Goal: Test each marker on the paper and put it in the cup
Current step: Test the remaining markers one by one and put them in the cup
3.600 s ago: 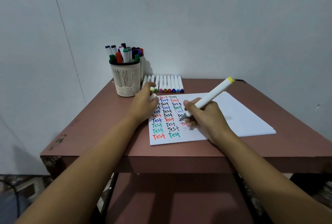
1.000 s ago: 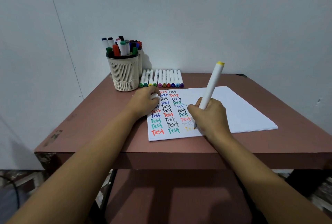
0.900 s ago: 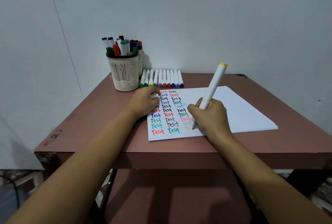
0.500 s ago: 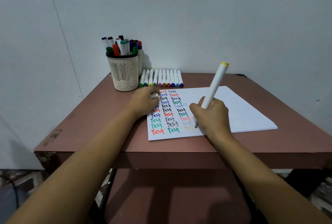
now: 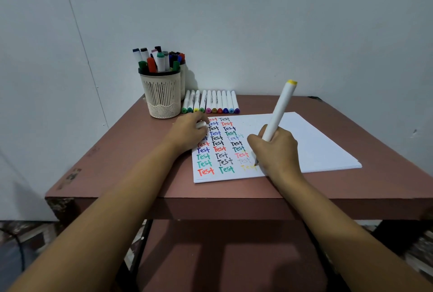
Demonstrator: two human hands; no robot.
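Gripping marker [image 5: 278,111] closed-fisted, right hand [image 5: 275,151] writes.

Right hand [image 5: 274,148] presses yellow marker [image 5: 278,111] to paper [image 5: 316,141]; left hand [image 5: 187,133] clutches cap [image 5: 201,125].

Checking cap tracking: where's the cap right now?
Head view: the white cap sits in the left hand, at the paper's upper-left corner, just in front of the cup.

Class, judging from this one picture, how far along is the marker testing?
Done: the cup is packed with markers, and the paper carries three columns of "Test". In hand: the right hand writes a yellow word with the yellow-ended marker; the left hand holds something small and white. Left: ten markers in the row.
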